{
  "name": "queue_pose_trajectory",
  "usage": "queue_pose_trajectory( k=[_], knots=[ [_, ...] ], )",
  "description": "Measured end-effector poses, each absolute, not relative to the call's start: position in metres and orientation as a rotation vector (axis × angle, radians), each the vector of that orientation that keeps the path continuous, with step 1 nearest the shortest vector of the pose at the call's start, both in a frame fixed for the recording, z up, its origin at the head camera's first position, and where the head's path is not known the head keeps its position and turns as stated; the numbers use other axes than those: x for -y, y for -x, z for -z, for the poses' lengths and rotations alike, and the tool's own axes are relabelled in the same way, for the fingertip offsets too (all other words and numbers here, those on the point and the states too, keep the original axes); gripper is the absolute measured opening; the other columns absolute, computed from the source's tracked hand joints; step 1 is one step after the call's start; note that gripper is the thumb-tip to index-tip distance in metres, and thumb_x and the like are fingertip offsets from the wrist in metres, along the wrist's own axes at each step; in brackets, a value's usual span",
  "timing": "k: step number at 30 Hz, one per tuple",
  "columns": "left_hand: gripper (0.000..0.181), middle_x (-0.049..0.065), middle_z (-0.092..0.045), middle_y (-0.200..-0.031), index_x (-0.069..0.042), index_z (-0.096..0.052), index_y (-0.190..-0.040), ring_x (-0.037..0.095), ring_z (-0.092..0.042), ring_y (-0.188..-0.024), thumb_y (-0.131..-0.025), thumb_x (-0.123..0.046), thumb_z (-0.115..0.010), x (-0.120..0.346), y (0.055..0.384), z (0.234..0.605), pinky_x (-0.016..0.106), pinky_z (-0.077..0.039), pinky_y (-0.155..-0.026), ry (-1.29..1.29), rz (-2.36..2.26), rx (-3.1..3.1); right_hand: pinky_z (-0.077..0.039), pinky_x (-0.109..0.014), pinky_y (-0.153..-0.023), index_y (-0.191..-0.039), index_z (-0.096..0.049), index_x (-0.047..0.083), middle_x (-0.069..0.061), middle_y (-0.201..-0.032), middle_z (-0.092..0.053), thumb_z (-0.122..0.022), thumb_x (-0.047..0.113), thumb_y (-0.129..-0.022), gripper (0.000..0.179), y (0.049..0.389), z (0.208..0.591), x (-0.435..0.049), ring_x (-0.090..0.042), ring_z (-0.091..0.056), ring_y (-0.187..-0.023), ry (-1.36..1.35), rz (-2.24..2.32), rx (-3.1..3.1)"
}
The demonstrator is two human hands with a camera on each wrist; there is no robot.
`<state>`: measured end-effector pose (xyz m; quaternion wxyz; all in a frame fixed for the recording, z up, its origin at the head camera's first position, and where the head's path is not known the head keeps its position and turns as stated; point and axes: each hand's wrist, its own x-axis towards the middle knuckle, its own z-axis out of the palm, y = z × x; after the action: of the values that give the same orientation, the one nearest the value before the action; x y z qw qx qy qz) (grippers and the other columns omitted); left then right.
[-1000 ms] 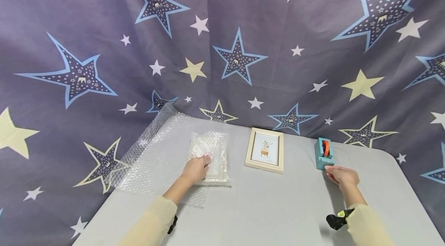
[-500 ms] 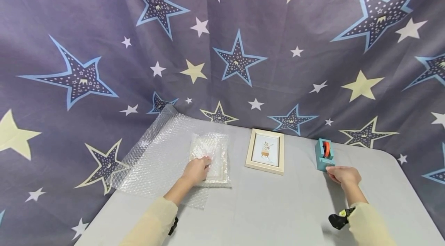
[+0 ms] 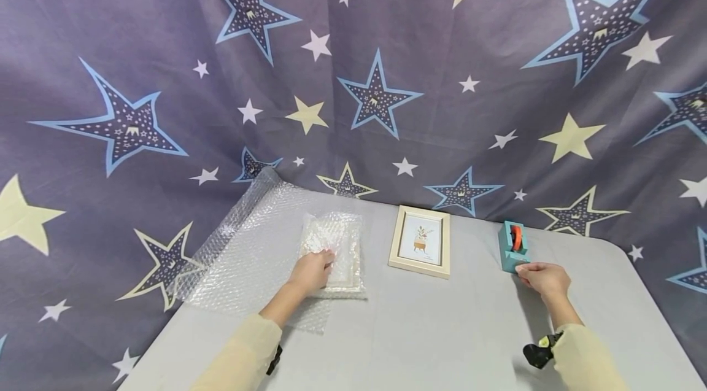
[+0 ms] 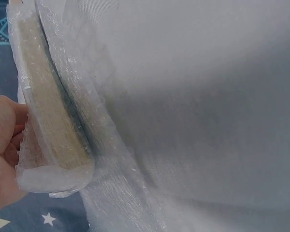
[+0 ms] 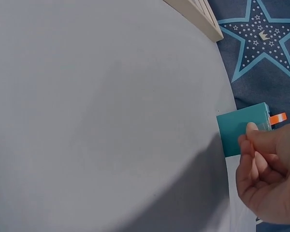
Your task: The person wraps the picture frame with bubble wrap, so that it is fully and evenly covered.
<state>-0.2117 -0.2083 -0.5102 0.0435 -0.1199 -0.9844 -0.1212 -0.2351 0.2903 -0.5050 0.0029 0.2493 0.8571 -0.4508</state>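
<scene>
At the left of the table, a picture frame wrapped in bubble wrap (image 3: 347, 268) lies flat, its pale wooden edge showing through the plastic in the left wrist view. My left hand (image 3: 312, 269) holds the wrap down on top of it, fingers curled. Out to the right stands a teal tape dispenser (image 3: 509, 250) with an orange tape core (image 3: 516, 237). At its front end my right hand (image 3: 545, 278) pinches the end of the clear tape (image 5: 264, 126) between thumb and forefinger. The other fingers of that hand are curled loosely.
Between the hands lies an unwrapped picture frame (image 3: 420, 242) with a plant print. A loose sheet of bubble wrap (image 3: 243, 268) spreads under the package, running to a roll (image 3: 234, 219) at the table's left edge. A star-patterned cloth (image 3: 381, 23) hangs behind the grey-white table (image 3: 431, 329).
Both hands keep almost the same places, the left on the wrapped frame and the right at the dispenser. The head view shifts only slightly.
</scene>
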Motion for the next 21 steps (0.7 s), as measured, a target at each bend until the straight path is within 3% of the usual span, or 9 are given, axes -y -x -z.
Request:
queue_pose_trajectory(
  k=[7, 13, 16, 21],
  knots=[
    [0.032, 0.011, -0.064, -0.129, -0.007, -0.065, -0.122, 0.027, -0.062, -0.121, -0.091, -0.015, -0.062, 0.2078, 0.2116, 0.5106, 0.041, -0.050, -0.103, 0.359, 0.353, 3.013, -0.049, -0.024, -0.053, -0.086, -0.072, -0.005, 0.013, -0.051, -0.062, -0.069, 0.016, -0.086, 0.021, 0.2322, 0.5044, -0.2959, -0.005, -0.060, -0.053, -0.701, 1.385, -2.691],
    [0.031, 0.012, -0.065, -0.128, -0.007, -0.066, -0.120, 0.029, -0.062, -0.120, -0.090, -0.014, -0.062, 0.2084, 0.2112, 0.5106, 0.042, -0.051, -0.102, 0.386, 0.355, 2.998, -0.056, -0.022, -0.056, -0.087, -0.069, -0.004, 0.012, -0.054, -0.062, -0.069, 0.014, -0.084, 0.018, 0.2318, 0.5087, -0.2993, -0.002, -0.061, -0.053, -0.780, 1.660, -2.408],
    [0.031, 0.012, -0.065, -0.128, -0.006, -0.066, -0.121, 0.029, -0.062, -0.120, -0.091, -0.014, -0.062, 0.2083, 0.2109, 0.5092, 0.042, -0.051, -0.102, 0.382, 0.367, 2.992, -0.056, -0.020, -0.055, -0.079, -0.066, 0.004, 0.010, -0.056, -0.061, -0.068, 0.012, -0.086, 0.010, 0.2320, 0.5102, -0.2991, -0.001, -0.059, -0.054, -0.836, 1.814, -2.238],
    [0.030, 0.012, -0.065, -0.127, -0.006, -0.066, -0.119, 0.028, -0.063, -0.119, -0.091, -0.014, -0.062, 0.2087, 0.2116, 0.5095, 0.042, -0.051, -0.102, 0.382, 0.357, 2.988, -0.053, -0.014, -0.054, -0.061, -0.062, 0.018, 0.010, -0.056, -0.061, -0.061, 0.012, -0.092, 0.031, 0.2294, 0.5098, -0.2980, 0.001, -0.057, -0.054, -0.810, 1.982, -1.999]
  ],
)
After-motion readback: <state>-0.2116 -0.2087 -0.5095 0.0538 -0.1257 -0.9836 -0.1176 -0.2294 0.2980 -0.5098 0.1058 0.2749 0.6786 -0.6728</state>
